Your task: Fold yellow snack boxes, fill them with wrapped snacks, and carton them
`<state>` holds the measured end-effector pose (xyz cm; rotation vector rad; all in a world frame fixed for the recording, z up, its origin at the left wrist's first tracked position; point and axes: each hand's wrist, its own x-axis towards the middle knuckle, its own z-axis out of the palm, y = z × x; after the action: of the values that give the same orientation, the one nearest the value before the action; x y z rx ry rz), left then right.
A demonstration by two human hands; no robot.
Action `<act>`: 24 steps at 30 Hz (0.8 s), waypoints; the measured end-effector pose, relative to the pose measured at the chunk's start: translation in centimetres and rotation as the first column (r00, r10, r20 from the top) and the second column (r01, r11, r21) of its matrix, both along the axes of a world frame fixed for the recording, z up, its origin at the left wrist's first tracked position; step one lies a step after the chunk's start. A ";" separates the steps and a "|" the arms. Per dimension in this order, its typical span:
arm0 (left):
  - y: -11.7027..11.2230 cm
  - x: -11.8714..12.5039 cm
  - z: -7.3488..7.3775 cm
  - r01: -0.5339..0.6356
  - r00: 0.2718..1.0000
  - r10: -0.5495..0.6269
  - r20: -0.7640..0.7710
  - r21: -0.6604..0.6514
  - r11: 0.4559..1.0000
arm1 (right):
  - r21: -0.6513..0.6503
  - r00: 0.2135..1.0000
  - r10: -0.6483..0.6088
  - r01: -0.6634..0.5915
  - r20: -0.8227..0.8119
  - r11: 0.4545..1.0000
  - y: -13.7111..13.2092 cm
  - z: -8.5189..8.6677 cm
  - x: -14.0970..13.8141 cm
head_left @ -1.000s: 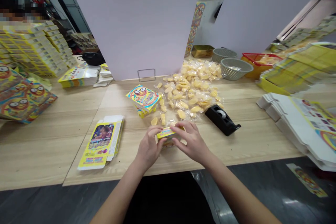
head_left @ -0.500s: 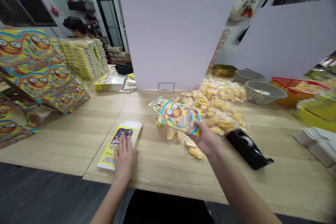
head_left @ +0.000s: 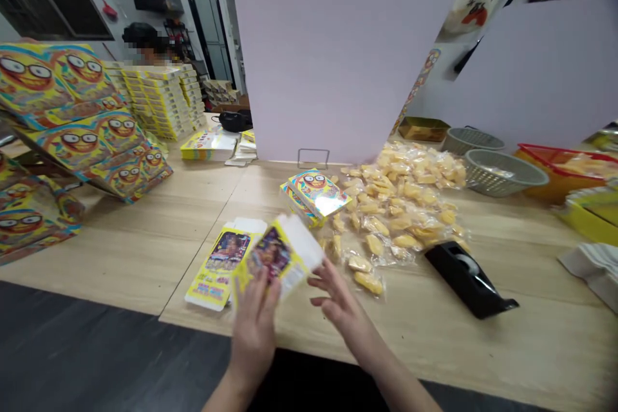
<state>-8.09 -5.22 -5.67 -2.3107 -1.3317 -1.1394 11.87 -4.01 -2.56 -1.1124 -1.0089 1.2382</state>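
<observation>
My left hand (head_left: 255, 318) grips a flattish yellow printed carton (head_left: 277, 256), tilted above the table, with its white end pointing right. My right hand (head_left: 338, 302) is at the carton's right edge, fingers apart; whether the fingertips touch it I cannot tell. Left of my left hand, another yellow carton (head_left: 219, 264) lies flat on the wood. Beyond my hands, a closed cartoon-face box (head_left: 316, 188) rests on top of a similar box (head_left: 299, 205). Right of these boxes spread many yellow pieces in clear wrappers (head_left: 386, 225).
A black tape dispenser (head_left: 468, 280) stands at the right, with grey baskets (head_left: 505, 174) and a red-rimmed bin (head_left: 564, 167) behind. A white panel (head_left: 338, 64) rises at the table's back. Stacked boxes (head_left: 82, 122) fill the left; a person (head_left: 145, 42) is beyond.
The cartoon-face box has left my right hand and now rests on the similar box. My left hand has lifted a carton from the pile and moved right; my right hand has come toward it.
</observation>
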 end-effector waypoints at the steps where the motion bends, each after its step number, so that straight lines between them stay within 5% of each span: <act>1: -0.9 1.5 -0.1 0.095 0.995 -0.097 -0.035 -0.034 0.995 | 0.002 1.000 0.005 -0.005 0.018 1.000 -1.0 0.1 -0.2; 3: -2.1 3.7 0.1 0.194 0.980 -0.197 -0.019 -0.104 0.975 | -0.056 0.998 -0.040 0.043 0.046 0.998 -2.0 0.9 0.3; 6: -1.5 4.6 1.4 0.119 0.972 -0.054 0.230 -0.280 0.953 | -0.146 0.998 0.025 -0.017 0.055 0.989 -2.0 2.5 3.1; 8: 0.0 4.3 2.6 0.214 0.921 0.002 0.391 -0.507 0.835 | -0.079 0.990 0.007 0.004 0.144 0.997 -2.0 3.3 5.2; 9: 0.7 4.1 3.2 0.303 0.897 -0.009 0.443 -0.599 0.741 | 0.024 0.962 -0.127 0.125 0.241 0.992 -2.0 3.6 6.1; 10: 1.2 4.0 3.7 0.385 0.877 -0.036 0.480 -0.654 0.651 | 0.183 0.878 -0.339 0.291 0.338 0.939 -2.1 3.9 6.9; 11: 1.5 4.0 4.1 0.439 0.863 -0.064 0.501 -0.680 0.588 | 0.370 0.733 -0.548 0.417 0.403 0.830 -2.3 4.1 7.4; 12: 1.6 4.1 4.5 0.465 0.857 -0.089 0.507 -0.690 0.555 | 0.533 0.582 -0.681 0.439 0.444 0.723 -2.4 4.4 7.7; 13: 1.5 4.3 4.7 0.474 0.858 -0.112 0.502 -0.688 0.549 | 0.634 0.485 -0.718 0.361 0.499 0.684 -2.4 4.7 7.9; 16: 0.7 4.9 5.2 0.498 0.856 -0.171 0.487 -0.691 0.524 | 0.521 0.425 -0.457 -0.042 0.782 0.852 -2.3 6.0 7.7; 18: 0.5 5.1 5.3 0.570 0.817 -0.205 0.538 -0.701 0.429 | 0.357 0.428 -0.266 -0.147 0.864 0.923 -2.3 7.0 7.1; 22: 1.5 4.9 4.9 0.837 0.512 -0.278 0.813 -0.545 -0.050 | 0.234 0.548 -0.001 -0.356 0.837 0.905 -3.2 8.5 5.5; 24: 1.9 5.0 4.6 0.872 0.401 -0.238 0.885 -0.448 -0.196 | 0.231 0.553 0.081 -0.471 0.829 0.851 -3.9 9.0 4.9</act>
<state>-3.09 -3.28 -1.12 -4.3921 -1.0248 -1.4534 16.76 -7.87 6.39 -1.1734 -2.1347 0.6240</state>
